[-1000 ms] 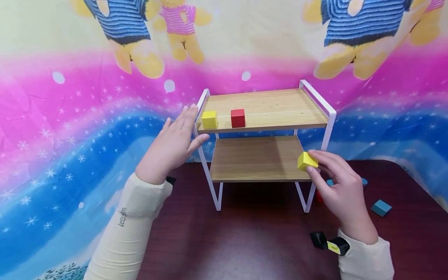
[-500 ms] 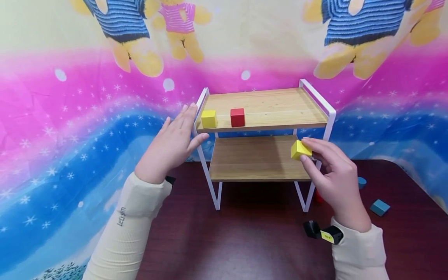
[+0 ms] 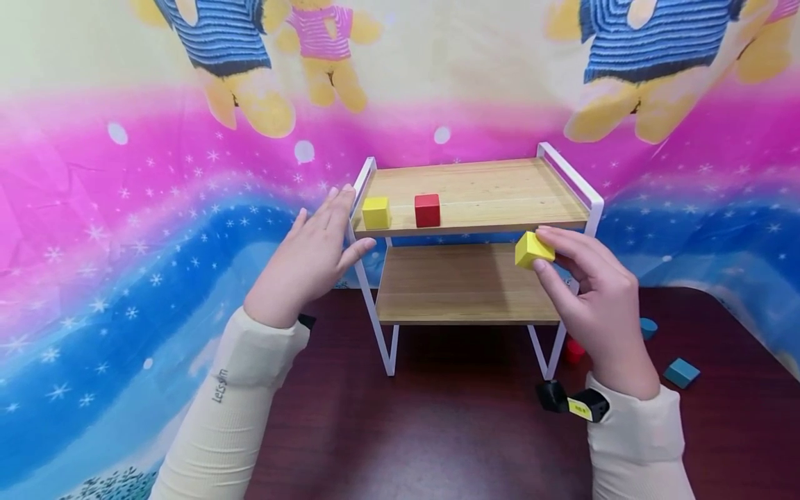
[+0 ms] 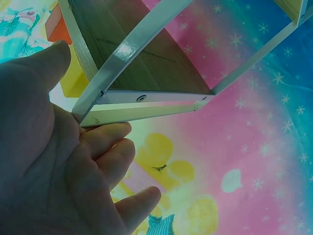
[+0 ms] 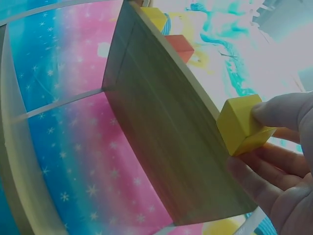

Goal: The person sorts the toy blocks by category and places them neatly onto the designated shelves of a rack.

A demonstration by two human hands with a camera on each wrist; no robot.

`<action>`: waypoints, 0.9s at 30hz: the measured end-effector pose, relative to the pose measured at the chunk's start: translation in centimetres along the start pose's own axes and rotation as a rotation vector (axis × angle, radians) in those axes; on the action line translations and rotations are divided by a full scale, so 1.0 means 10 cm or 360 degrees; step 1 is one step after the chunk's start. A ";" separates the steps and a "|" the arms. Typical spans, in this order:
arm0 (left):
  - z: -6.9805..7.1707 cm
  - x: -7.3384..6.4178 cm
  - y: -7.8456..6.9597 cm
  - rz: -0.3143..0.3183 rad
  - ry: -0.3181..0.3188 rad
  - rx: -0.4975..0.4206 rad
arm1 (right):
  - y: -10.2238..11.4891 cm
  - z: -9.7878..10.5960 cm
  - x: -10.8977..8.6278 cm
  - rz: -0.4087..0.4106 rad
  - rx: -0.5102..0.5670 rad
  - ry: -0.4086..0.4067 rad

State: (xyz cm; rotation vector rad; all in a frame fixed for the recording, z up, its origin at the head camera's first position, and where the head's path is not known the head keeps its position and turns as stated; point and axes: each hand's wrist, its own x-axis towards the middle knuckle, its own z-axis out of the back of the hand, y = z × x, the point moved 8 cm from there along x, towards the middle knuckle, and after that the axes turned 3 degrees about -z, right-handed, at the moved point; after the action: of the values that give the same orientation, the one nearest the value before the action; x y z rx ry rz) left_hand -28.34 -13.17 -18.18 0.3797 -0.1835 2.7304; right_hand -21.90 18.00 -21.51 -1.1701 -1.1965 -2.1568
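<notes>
Between thumb and fingers, my right hand (image 3: 596, 305) pinches a yellow cube (image 3: 534, 250) in front of the shelf's right side, just below the top board's front edge. The same yellow cube (image 5: 243, 125) fills the near part of the right wrist view. My left hand (image 3: 306, 260), fingers straight, rests against the white frame at the shelf's upper left corner. On the top board (image 3: 487, 191) sit another yellow cube (image 3: 376, 213) at the left end and a red cube (image 3: 428, 210) a short gap to its right.
The two-tier shelf has a lower board (image 3: 462, 285) and white metal legs. On the dark table (image 3: 437, 430), to the right, lie a blue block (image 3: 681, 373), a blue round piece (image 3: 648, 327) and a partly hidden red piece (image 3: 574, 351). A printed cloth hangs behind.
My right hand has risen and shifted a little left with the yellow cube, from beside the lower board to near the top board's edge. My left hand stays put.
</notes>
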 end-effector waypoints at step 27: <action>0.00 0.00 0.00 0.0000 0.0002 -0.0010 | 0.27 -0.08 0.34 0.0143 -0.0016 0.0004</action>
State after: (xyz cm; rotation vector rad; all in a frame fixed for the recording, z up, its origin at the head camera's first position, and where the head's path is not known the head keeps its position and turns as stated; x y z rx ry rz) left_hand -28.34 -13.21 -18.22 0.3764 -0.1920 2.7291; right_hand -22.38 15.95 -17.62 -1.2019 -1.1116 -2.0994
